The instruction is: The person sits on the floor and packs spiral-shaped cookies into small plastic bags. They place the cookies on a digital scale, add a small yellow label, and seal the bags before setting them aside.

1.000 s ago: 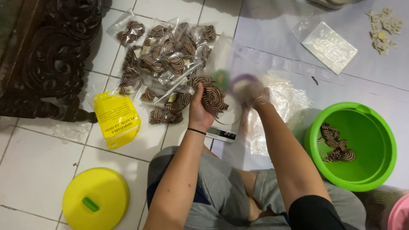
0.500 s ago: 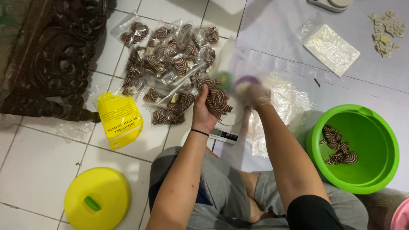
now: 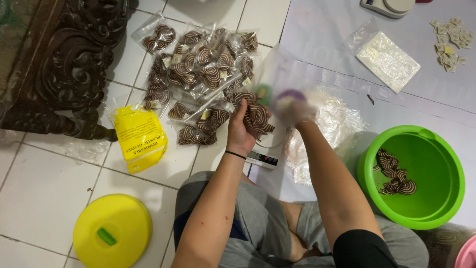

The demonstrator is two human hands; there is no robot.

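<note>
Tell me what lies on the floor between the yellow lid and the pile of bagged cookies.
In the head view, a yellow packet of disposable gloves lies on the white tiles between the yellow lid and the pile of bagged cookies.

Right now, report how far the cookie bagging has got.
Done: a pile of filled clear bags lies on the tiles. In hand: the left hand holds a bag of striped cookies; the right hand is blurred beside it. Left: a few loose cookies in the green tub.

clear bag (image 3: 258, 116) | brown-cream striped cookies | upright, held above scale
</note>
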